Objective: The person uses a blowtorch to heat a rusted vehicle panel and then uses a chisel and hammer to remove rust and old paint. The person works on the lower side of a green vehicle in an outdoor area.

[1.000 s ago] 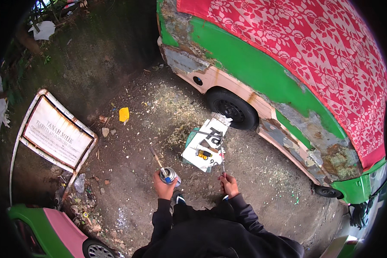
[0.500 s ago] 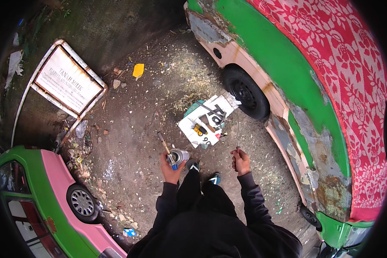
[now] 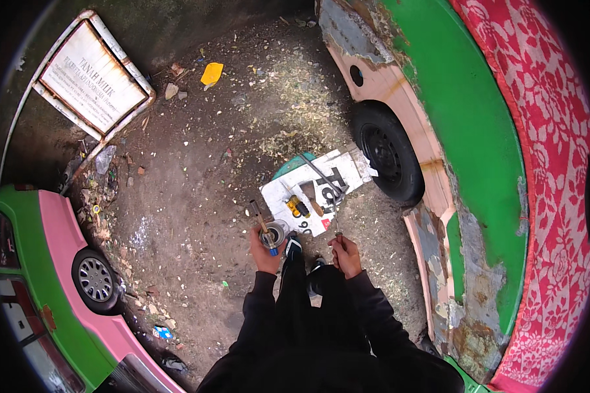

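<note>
My left hand is wrapped round a small open metal can. Across the can's rim, in the same hand, lies a slim tool with a brown shaft and a blue end. My right hand is closed around the handle of a long, thin-shafted tool like a screwdriver, its shaft pointing away from me. Just beyond my hands, a white printed sheet rests on the ground. On it lie a yellow and black tool, a brown-handled flat tool and a long dark bar.
At right stands a green and pink van body with patchy paint, a black wheel and a red floral cloth. Left are a green and pink car and a rusty framed sign. Rubble and a yellow scrap litter the ground.
My right hand has come inward with its thin tool, closer to the can and the sheet. The left hand still holds the can. The view has shifted, and my feet have moved.
</note>
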### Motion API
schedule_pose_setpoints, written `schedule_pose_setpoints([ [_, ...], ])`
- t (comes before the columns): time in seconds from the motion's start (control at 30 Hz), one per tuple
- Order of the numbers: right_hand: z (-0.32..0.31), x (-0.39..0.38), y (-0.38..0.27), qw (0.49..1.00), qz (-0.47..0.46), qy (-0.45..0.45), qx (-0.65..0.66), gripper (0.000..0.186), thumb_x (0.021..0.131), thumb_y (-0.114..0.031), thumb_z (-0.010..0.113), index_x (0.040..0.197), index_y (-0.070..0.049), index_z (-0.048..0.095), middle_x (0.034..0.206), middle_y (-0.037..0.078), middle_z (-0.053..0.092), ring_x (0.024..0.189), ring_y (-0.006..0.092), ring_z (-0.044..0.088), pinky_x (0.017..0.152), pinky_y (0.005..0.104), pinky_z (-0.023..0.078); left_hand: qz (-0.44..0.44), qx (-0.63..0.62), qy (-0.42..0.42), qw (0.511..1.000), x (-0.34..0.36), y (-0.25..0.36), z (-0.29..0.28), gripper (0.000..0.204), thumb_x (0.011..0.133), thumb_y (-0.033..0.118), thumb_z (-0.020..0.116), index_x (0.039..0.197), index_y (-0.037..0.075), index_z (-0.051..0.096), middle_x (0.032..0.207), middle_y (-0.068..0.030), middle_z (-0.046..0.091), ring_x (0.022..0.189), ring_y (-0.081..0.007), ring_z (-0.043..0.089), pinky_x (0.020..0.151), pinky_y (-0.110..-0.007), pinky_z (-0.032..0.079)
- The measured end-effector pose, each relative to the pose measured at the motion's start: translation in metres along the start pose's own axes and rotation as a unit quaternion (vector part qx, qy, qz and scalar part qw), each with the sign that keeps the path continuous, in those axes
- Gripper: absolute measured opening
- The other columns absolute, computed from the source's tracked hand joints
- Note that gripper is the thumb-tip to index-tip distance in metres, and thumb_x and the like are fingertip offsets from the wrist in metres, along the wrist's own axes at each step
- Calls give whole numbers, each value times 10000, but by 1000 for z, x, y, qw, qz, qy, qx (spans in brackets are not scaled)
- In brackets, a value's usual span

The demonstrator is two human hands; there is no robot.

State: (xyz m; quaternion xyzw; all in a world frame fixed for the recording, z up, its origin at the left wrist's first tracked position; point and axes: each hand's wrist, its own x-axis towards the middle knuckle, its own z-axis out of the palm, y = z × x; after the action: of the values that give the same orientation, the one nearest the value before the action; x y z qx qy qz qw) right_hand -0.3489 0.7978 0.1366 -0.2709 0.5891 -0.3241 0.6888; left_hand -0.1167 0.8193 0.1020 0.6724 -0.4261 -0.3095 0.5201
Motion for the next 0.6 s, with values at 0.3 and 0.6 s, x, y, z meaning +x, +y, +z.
schedule_pose_setpoints([
  [0.3, -1, 105, 26, 997, 28, -34, -66, 150, 973, -151, 544, 897, -41, 611, 635, -27, 493, 437, 45, 409, 391, 233, 302, -78, 54, 53, 994, 16, -69, 58, 673, 602, 8, 835, 1168, 46, 474, 1212, -143, 593, 1100, -295, 589, 938, -383, 471],
  [0.6, -28, 163, 19, 992, 41, -94, -73, 141, 973, -146, 541, 915, -30, 596, 655, -23, 515, 475, 40, 433, 410, 223, 320, -115, 2, 90, 989, 21, -75, 107, 679, 620, -26, 825, 1194, 51, 471, 1199, -124, 604, 1064, -246, 619, 896, -359, 506],
])
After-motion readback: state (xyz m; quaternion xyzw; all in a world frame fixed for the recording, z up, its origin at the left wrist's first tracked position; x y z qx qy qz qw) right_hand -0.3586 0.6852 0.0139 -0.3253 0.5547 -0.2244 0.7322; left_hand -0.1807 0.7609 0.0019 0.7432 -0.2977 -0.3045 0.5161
